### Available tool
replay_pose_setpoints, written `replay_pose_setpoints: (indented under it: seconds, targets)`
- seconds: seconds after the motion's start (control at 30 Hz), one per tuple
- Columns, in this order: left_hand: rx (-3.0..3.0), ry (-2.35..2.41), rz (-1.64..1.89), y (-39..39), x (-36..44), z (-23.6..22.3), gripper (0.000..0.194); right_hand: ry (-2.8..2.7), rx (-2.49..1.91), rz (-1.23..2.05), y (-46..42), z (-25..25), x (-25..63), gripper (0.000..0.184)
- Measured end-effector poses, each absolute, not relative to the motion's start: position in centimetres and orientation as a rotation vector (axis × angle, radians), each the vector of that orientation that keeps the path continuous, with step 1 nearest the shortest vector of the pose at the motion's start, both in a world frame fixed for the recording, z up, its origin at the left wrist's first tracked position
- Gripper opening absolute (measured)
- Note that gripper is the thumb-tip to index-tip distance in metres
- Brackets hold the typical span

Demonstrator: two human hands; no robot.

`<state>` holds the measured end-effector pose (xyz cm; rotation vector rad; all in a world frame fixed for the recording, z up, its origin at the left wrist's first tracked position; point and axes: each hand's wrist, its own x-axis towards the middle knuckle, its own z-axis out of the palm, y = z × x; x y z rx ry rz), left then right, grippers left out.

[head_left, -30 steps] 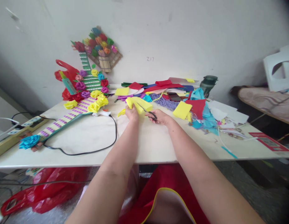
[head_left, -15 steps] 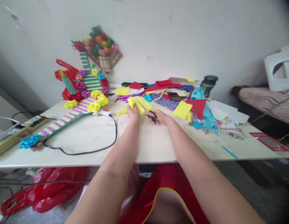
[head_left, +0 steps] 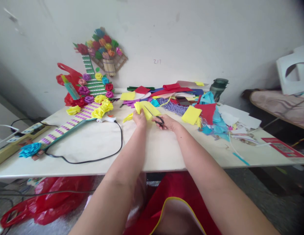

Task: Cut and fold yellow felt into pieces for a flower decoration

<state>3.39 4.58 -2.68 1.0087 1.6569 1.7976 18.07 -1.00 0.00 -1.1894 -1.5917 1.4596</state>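
Observation:
Over the middle of the white table (head_left: 164,153), my left hand (head_left: 139,118) is closed on a piece of yellow crepe paper (head_left: 152,108), which spreads out beyond my fingers. My right hand (head_left: 167,122) grips black-handled scissors (head_left: 159,120) by the handles. Their blades point up and left and lie against the yellow paper; whether they are cutting I cannot make out. Another yellow piece (head_left: 192,115) and a red piece (head_left: 207,112) rest to the right of my right hand.
At left, a glue gun (head_left: 106,119) with a black cord lies beside a flower-decorated striped strip (head_left: 66,127). A power strip (head_left: 24,132) sits at the left edge. Coloured paper sheets (head_left: 171,88) are piled along the wall, near a dark green bottle (head_left: 218,88). Light-blue scraps (head_left: 219,125) lie right.
My hands, the yellow paper and the scissors keep almost the same place. The whole view has shifted very slightly.

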Motion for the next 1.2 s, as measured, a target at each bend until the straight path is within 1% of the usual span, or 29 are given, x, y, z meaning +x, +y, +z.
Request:
replay_pose_setpoints:
  seconds: [0.2,0.67,0.9,1.07,1.2]
  targets:
    - [1.004,1.689,1.792,4.34,3.41,-2.41,0.012,-1.601,-1.200,1.435,-0.85,-0.08,18.04,0.025]
    - [0.992,1.711,1.808,4.89,3.13,-2.94,0.011,-1.566,-1.263,1.432,-0.84,0.03,17.65,0.021]
    - [0.991,1.705,1.799,4.80,3.08,-2.84,0.012,-1.597,-1.249,1.411,-1.07,0.08,17.54,0.026]
    - [0.977,1.640,1.798,4.74,3.33,-2.63,0.012,-1.582,-1.179,1.454,-1.13,0.01,17.80,0.026]
    - [1.004,1.566,1.814,4.90,3.49,-2.89,0.014,-1.561,-1.144,1.490,-1.09,-0.02,17.95,0.031]
